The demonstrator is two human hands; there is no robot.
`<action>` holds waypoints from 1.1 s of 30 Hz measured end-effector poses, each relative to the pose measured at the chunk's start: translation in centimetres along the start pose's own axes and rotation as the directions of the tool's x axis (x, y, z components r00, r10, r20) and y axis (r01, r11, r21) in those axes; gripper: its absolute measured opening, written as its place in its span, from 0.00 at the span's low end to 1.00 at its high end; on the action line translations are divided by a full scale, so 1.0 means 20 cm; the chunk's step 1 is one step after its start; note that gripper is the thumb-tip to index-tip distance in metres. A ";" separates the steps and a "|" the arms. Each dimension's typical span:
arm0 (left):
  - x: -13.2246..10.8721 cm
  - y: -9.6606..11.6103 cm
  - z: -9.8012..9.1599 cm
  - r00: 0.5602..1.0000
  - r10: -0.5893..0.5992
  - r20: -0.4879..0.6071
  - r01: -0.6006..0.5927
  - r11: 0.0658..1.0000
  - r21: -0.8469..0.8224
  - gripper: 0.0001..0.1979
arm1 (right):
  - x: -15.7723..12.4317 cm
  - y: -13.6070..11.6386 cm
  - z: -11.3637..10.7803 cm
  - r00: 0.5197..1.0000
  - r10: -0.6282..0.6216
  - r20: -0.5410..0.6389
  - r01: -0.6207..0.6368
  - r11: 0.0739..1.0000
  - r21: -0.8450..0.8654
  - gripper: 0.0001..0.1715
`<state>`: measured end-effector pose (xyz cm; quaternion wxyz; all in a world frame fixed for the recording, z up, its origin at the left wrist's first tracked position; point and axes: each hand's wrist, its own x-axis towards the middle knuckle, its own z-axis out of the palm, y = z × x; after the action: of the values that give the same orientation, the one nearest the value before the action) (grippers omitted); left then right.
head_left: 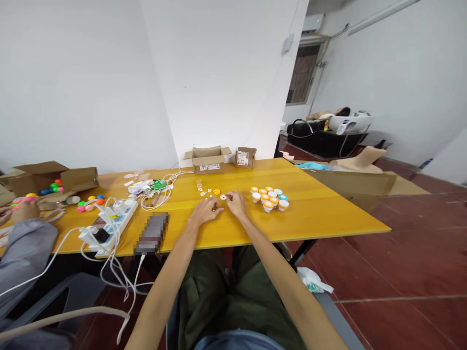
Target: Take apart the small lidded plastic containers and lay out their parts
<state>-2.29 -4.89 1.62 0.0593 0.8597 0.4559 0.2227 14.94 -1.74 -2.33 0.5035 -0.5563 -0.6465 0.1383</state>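
My right hand [236,203] is over the table with its fingertips closed at the edge of a small white disc [223,197], which has a dark centre. Just left of it, my left hand [206,211] rests low over the tabletop, fingers bent and thumb apart, with nothing visible between them. Beyond the hands lie an orange round lid [216,192], small white plastic pieces [203,194] and a clear cup-like part [199,183]. To the right of my right hand stands a group of several small clear jars [268,206] with orange, white and teal lids.
Two cardboard boxes [207,159] stand at the wall. Leftward are a phone [152,233] on a cable, a power strip [118,223] with tangled cords, a green circuit board [159,184] and coloured balls [85,205]. A co-worker's sleeved arm [29,243] reaches in at far left.
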 end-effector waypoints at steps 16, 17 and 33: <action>-0.01 0.04 -0.06 0.996 -0.052 0.072 0.044 0.993 0.112 0.15 | -0.04 -0.11 -0.06 0.989 -0.010 0.149 0.045 0.971 -0.234 0.13; -0.01 0.04 -0.06 0.997 -0.051 0.061 0.045 0.994 0.095 0.15 | -0.04 -0.11 -0.06 0.986 -0.027 0.161 0.066 0.968 -0.241 0.13; 0.08 -0.06 -0.03 0.886 -0.337 -0.320 0.040 0.741 -0.670 0.15 | -0.02 -0.06 -0.04 0.979 -0.177 0.106 0.184 0.981 -0.060 0.12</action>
<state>-2.79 -2.94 2.32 0.2747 0.6648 0.4393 0.5382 14.85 -2.91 -1.22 0.4613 -0.5049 -0.7231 0.0973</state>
